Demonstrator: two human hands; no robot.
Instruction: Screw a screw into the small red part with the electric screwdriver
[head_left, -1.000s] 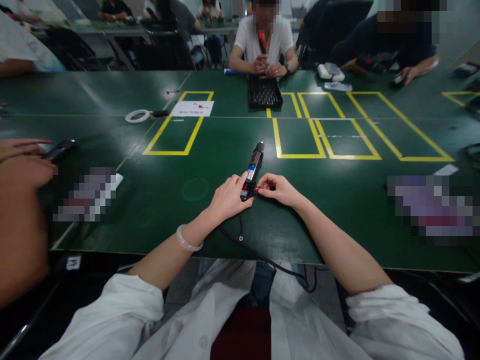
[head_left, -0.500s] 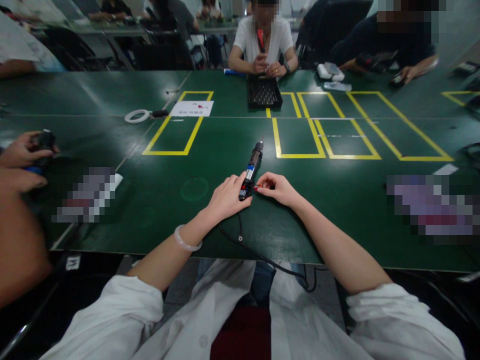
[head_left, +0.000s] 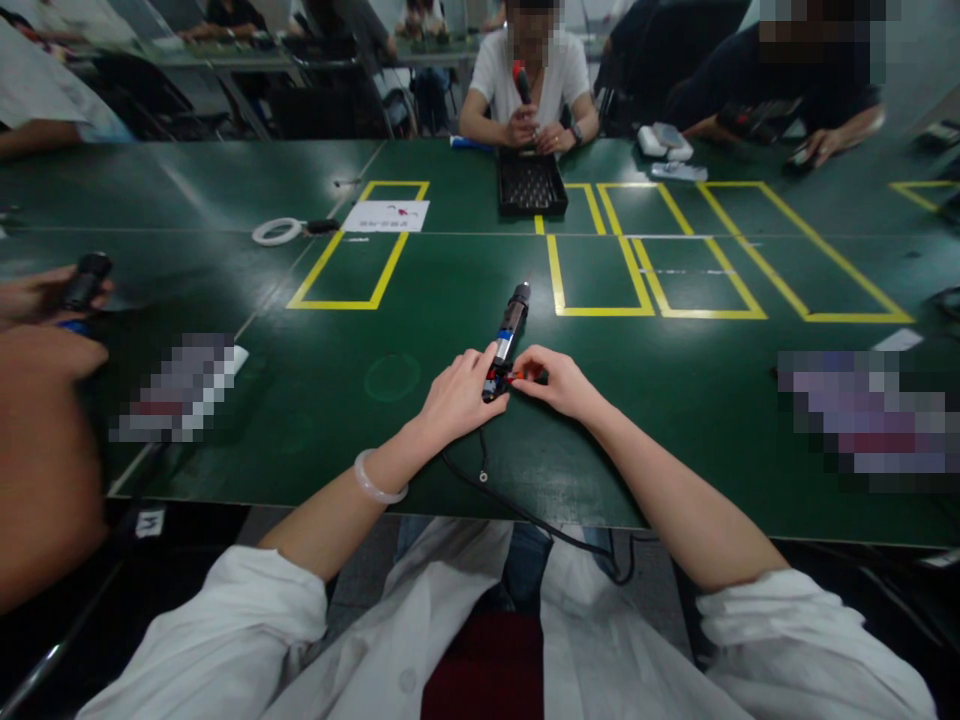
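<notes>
Electric screwdriver (head_left: 508,330) lies flat on table (head_left: 420,300) near its front edge. Left hand (head_left: 457,400) grips its rear end. Right hand (head_left: 559,383) pinches small red part (head_left: 519,376) against rear end. Mid-step; whether part is seated, cannot tell.

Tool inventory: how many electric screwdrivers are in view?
3: one screwdriver on the table between left hand and right hand; one with the person opposite; one in another person's hand far left. Others possibly hidden.
</notes>
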